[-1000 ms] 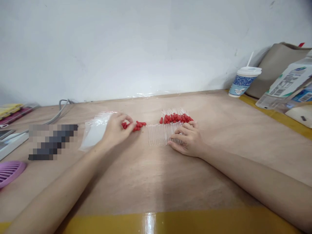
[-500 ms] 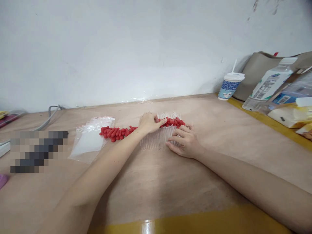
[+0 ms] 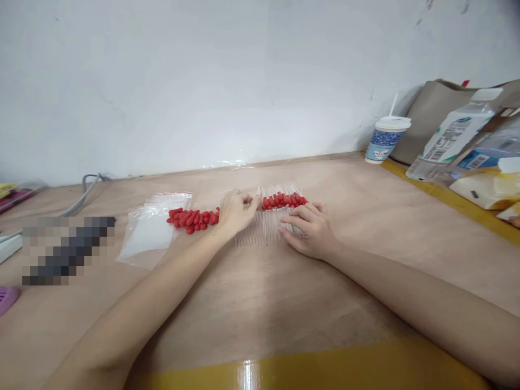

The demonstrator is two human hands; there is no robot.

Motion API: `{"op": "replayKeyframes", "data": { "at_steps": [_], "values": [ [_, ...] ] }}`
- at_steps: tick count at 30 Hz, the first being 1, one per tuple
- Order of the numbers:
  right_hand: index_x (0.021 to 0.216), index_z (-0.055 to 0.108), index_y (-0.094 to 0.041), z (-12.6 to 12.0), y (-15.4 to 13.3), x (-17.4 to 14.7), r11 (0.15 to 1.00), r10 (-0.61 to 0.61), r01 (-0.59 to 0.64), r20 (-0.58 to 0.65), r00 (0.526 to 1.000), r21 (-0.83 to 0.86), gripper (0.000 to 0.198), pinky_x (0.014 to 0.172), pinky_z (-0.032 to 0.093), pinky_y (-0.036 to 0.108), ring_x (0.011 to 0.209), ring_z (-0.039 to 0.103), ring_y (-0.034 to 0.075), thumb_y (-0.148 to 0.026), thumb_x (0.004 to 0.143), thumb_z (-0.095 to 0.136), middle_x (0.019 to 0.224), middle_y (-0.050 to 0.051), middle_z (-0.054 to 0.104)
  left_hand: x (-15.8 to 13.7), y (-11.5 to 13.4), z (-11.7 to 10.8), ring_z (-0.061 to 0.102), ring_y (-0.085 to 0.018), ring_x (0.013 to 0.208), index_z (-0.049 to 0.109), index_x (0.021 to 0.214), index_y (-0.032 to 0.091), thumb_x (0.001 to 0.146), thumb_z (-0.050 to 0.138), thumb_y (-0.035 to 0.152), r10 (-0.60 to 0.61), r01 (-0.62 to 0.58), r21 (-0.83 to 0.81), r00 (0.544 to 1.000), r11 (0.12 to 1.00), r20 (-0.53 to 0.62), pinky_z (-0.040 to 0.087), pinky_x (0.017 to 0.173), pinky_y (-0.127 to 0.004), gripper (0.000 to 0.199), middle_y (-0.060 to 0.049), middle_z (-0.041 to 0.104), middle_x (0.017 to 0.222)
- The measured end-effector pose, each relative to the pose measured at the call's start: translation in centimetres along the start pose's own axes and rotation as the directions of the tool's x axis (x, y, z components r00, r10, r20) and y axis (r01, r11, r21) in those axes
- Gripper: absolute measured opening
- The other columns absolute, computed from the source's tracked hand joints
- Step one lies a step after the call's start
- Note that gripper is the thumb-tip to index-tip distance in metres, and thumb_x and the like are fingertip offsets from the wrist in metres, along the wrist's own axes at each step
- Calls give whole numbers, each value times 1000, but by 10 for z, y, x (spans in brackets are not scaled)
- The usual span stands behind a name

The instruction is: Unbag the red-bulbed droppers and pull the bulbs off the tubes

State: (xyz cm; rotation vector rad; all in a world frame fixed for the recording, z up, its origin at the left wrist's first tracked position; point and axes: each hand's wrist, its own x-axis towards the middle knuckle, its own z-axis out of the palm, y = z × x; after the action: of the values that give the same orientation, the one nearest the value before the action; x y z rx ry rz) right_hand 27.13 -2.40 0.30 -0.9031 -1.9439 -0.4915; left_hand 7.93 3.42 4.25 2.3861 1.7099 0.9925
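Thin clear tubes point(image 3: 248, 237) lie side by side in a row on the brown work surface. Across their middle runs a line of small red rubber bulbs point(image 3: 284, 200). My left hand point(image 3: 238, 211) is at the left end of this line, thumb and fingers pinched, with a bit of red showing between them. Beyond its wrist, a loose pile of more red bulbs point(image 3: 193, 219) is partly covered by the hand. My right hand point(image 3: 312, 230) rests on the right side of the tubes, fingers apart and lightly bent, holding nothing.
Clear zip bags point(image 3: 148, 235) lie left of the pile, near a pixelated dark object point(image 3: 69, 252) and a grey cable point(image 3: 77, 203). At the right stand a lidded paper cup point(image 3: 384, 142), a plastic bottle point(image 3: 450, 138) and a grey bag point(image 3: 418, 116). A white wall point(image 3: 244, 81) closes the back.
My left hand has drawn back to the left, away from the line of bulbs on the tubes, uncovering its left end. My right hand has stayed nearly in place.
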Motion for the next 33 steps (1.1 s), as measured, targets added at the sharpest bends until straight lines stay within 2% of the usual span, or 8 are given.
{"op": "replayKeyframes", "data": {
  "at_steps": [3,6,9,12,19,26,30,33],
  "values": [
    [105,60,-18,0,0,1,998,65,-66,-31,997,-8,30,79,39,36,87,57,18,-31,78,56,98,9,63,-27,-13,-19,51,-18,76,64,73,17,83,49,38,162,-161,-51,987,986,20,40,70,-31,28,-3,53,70],
    [121,50,-17,-1,-1,3,1000,8,-8,13,1000,29,44,90,40,37,108,52,22,-34,80,55,118,12,56,-52,-28,-32,50,-17,76,64,79,18,83,52,34,318,-317,-67,948,946,1,40,71,-31,21,-2,53,72],
    [124,48,-19,-1,-1,4,993,-94,86,106,990,81,44,98,36,39,116,48,21,-35,83,52,124,10,54,-67,-41,-35,49,-16,74,64,80,18,81,57,32,470,-472,-22,881,881,-52,40,71,-32,15,-2,53,72],
    [114,56,-22,0,0,3,982,-168,151,150,974,118,34,101,33,40,115,49,20,-36,83,53,116,5,60,-73,-48,-32,48,-16,72,64,82,19,78,61,31,562,-561,37,824,827,-68,39,70,-33,13,-2,55,73],
    [89,65,-25,0,-3,2,969,-240,227,142,960,99,15,101,28,45,101,57,19,-35,81,58,95,0,68,-74,-47,-28,48,-16,71,64,81,20,76,64,34,600,-593,87,794,800,-103,38,67,-32,14,-2,55,72],
    [87,64,-22,2,-11,5,963,-254,236,144,956,127,13,100,28,43,91,59,16,-30,84,55,86,-1,69,-77,-43,-28,49,-16,71,64,80,21,74,66,32,629,-620,106,766,777,-135,39,66,-31,13,-2,54,70],
    [84,64,-19,3,-15,6,959,-251,219,173,952,181,12,93,36,38,85,60,14,-25,85,53,78,-2,69,-74,-35,-27,53,-20,83,62,95,19,73,65,37,606,-602,73,783,795,-139,42,75,-35,29,-7,60,87],
    [83,64,-18,5,-16,6,953,-255,217,172,952,211,13,89,40,36,85,60,15,-25,84,53,78,0,69,-72,-26,-25,54,-22,97,59,106,19,75,64,41,633,-632,42,771,774,-67,41,85,-39,39,-8,62,102]
  ]
}}
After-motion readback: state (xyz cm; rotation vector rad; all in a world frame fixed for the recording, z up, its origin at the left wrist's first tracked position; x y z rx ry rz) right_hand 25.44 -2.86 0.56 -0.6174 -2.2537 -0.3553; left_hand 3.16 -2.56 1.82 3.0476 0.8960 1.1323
